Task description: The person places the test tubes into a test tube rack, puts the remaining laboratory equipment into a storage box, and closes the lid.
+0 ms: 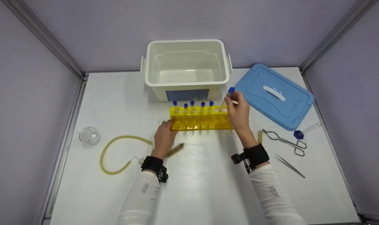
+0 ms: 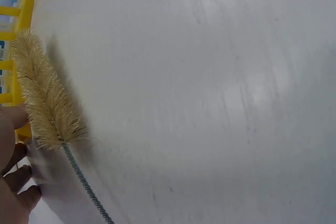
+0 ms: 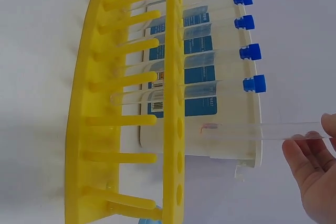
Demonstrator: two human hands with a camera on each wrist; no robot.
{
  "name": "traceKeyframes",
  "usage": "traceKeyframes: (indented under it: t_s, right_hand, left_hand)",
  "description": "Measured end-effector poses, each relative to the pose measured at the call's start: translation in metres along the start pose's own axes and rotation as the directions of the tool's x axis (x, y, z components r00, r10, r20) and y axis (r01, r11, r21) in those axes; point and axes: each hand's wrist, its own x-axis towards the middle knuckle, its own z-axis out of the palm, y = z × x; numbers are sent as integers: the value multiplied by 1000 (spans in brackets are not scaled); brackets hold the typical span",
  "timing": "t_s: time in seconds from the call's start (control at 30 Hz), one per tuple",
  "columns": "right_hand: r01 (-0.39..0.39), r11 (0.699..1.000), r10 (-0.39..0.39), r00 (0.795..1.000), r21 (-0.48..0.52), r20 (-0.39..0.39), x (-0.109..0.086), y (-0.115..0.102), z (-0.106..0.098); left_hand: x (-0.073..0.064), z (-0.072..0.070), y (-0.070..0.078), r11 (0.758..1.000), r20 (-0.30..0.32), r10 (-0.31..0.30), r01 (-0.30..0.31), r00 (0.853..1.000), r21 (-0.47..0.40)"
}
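A yellow test tube rack stands upright in front of the white box. Several test tubes with blue stoppers sit in its holes, towards its left part. My left hand grips the rack's left end between thumb and fingers. With thumb and fingertips, my right hand pinches another blue-stoppered test tube near its top. That tube leans over the rack's right part, its lower end just above the top plate in the right wrist view. Next to my left hand lies a test tube brush with tan bristles.
Behind the rack stands a white open box, its blue lid lying to the right. Metal tongs, tweezers and a small blue-based cylinder lie at right. Yellow tubing and a clear glass vessel are at left.
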Motion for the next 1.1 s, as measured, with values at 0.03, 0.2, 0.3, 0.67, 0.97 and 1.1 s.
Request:
traceKeyframes:
  t_s: [0.03,0.2,0.3,0.67,0.97,1.1]
  right_hand:
    - [-2,1000,2,1000,-5,7,1,2,1]
    - [-2,1000,2,1000,-7,24,0,8,5]
    - [-6,1000,6,1000,1,26,-2,12,8]
    - [-78,996,81,994,-36,76,-6,26,15]
    - [-129,988,137,985,-85,105,-8,35,18]
    - [-150,983,162,979,-102,125,-7,38,20]
  left_hand:
    - [0,0,0,1000,2,0,0,1000,-1]
    - [1,0,0,1000,12,-3,3,1000,-7]
    - [1,1,-1,1000,11,1,-1,1000,-11]
    - [0,2,-1,1000,10,-8,8,1000,-4]
    - [2,3,-1,1000,8,-6,6,1000,-4]
    - [2,3,-2,1000,5,-8,8,1000,1]
